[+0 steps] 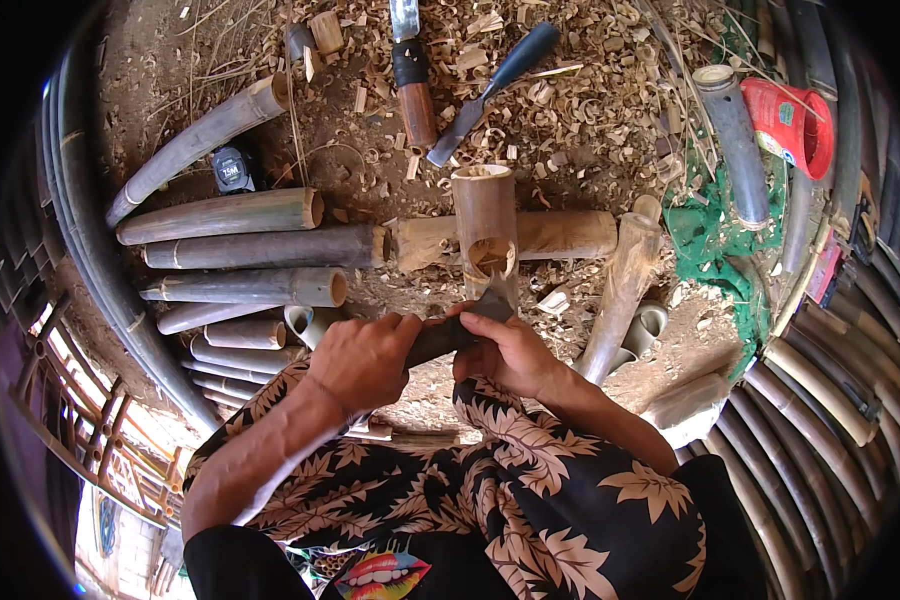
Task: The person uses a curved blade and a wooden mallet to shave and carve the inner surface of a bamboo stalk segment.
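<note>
Both of my hands are closed on a dark grey, rod-like tool with a pointed tip. My left hand wraps round its back part. My right hand grips it nearer the tip, thumb on top; its exact kind is partly hidden by my fingers. The tip is at the lower end of a pale bamboo section with an oval hole cut in its side. This section rests across a bamboo piece lying crosswise. Beyond it on the ground lie a blue-handled chisel and a wooden-handled knife.
Bamboo lengths are piled at left beside a tape measure. At right are a forked bamboo piece, green netting, an upright-looking bamboo tube and a red plastic container. Wood shavings cover the ground; more poles line the right.
</note>
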